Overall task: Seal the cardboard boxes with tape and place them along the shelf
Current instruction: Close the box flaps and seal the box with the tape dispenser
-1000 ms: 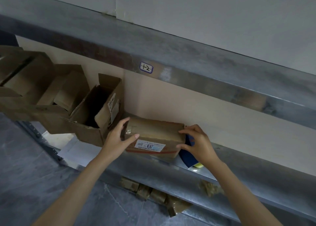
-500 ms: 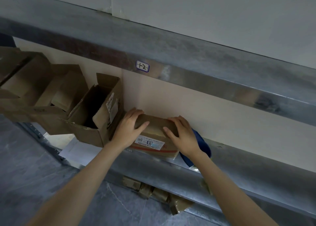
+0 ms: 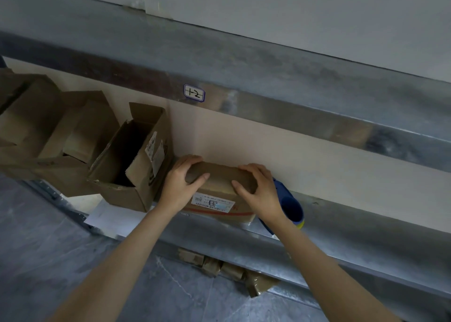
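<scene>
A: Your left hand (image 3: pixel 181 184) and right hand (image 3: pixel 260 191) are apart, one clamped over each end of the small box (image 3: pixel 219 182). Fingers curl over its top edge and thumbs press the top near you. That grip lets you steer both corners at once.

B: The small box sits on the shelf (image 3: pixel 353 238) at the centre of the frame, its back close to the wall (image 3: pixel 268 146). Whether it touches, you can't tell from here. Its flaps are down and the printed label (image 3: pixel 212 202) faces you, so I judge it sealed and now being placed, though I can't make out the tape itself.

A: Just left of it the open box (image 3: pixel 136 170) leans with its flaps up. You're squaring against that neighbour, I'd say, so the row runs along the shelf.

B: Mind the blue tape dispenser (image 3: pixel 290 207) right of centre, just behind your right hand. It lies within reach for the next box, but your wrist could knock it as you let go.

A: More unsealed boxes (image 3: pixel 36 126) wait at the left edge of the frame.
</scene>
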`<state>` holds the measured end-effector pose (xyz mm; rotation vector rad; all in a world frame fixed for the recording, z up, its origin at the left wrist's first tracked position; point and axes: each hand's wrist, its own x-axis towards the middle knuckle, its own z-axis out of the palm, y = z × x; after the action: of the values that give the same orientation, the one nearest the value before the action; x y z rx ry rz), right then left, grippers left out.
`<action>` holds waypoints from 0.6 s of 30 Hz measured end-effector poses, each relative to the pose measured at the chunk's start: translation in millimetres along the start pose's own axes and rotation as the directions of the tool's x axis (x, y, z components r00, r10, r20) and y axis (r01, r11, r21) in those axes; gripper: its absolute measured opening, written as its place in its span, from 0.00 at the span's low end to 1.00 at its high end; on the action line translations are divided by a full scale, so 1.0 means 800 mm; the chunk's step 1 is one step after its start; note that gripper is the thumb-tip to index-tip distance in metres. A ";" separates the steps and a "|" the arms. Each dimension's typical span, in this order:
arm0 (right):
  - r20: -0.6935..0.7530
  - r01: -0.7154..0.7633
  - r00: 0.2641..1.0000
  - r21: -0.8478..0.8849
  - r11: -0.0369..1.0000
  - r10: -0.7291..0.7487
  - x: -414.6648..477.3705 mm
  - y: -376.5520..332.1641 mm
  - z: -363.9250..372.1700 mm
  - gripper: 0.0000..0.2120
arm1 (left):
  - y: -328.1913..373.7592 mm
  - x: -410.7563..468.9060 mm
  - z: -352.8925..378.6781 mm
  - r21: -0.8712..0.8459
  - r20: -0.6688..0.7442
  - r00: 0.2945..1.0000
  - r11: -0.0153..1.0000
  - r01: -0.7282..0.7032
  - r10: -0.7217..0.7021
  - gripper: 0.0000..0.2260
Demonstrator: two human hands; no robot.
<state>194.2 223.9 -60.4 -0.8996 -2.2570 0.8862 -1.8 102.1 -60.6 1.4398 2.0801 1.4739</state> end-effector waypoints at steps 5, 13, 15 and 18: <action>-0.087 -0.012 0.996 0.060 0.998 0.017 -0.009 0.000 0.000 0.16 | -0.005 -0.001 -0.013 -0.129 0.120 0.988 0.985 0.112 -0.097 0.18; 0.032 -0.094 0.995 0.104 0.990 0.092 -0.006 -0.001 -0.004 0.15 | -0.006 -0.005 -0.009 -0.200 0.145 0.984 0.971 0.131 -0.103 0.18; 0.065 -0.097 0.994 0.084 0.992 0.092 -0.004 -0.002 -0.007 0.17 | -0.009 -0.005 -0.013 -0.143 0.165 0.981 0.981 0.129 -0.104 0.21; 0.097 -0.133 0.987 0.036 0.990 0.129 -0.008 -0.004 -0.012 0.27 | -0.010 -0.012 -0.020 -0.075 0.148 0.972 0.978 0.194 -0.181 0.29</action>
<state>203.7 220.8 -53.1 -1.0155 -2.2702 1.0522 -12.0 84.5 -63.0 1.2385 1.9789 1.3333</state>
